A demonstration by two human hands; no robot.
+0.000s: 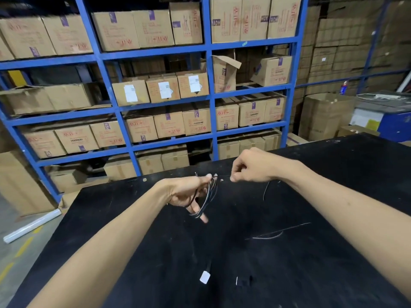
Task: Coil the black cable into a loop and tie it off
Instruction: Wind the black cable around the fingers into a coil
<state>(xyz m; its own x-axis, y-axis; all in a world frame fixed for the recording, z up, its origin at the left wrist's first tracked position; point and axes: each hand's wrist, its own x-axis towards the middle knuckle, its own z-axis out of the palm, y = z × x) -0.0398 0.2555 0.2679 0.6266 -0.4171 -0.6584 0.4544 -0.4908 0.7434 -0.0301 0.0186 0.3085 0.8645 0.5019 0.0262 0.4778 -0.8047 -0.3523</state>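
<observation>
Film roll (32, 225) on floor at far left. L hand (185, 193), above black table (333, 174), grips coil (208, 200) of black cable w/ several loops around its fingers. Thin strand runs taut from coil to R hand (253, 165), fingertips pinched on it. Hands close, not touching. White tag (204, 277) lies nearer camera. Blue rack (209, 70) w/ boxes behind.

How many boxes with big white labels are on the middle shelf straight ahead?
3, side by side on the blue rack: left box, middle box, right box. More may sit hidden behind them.
</observation>
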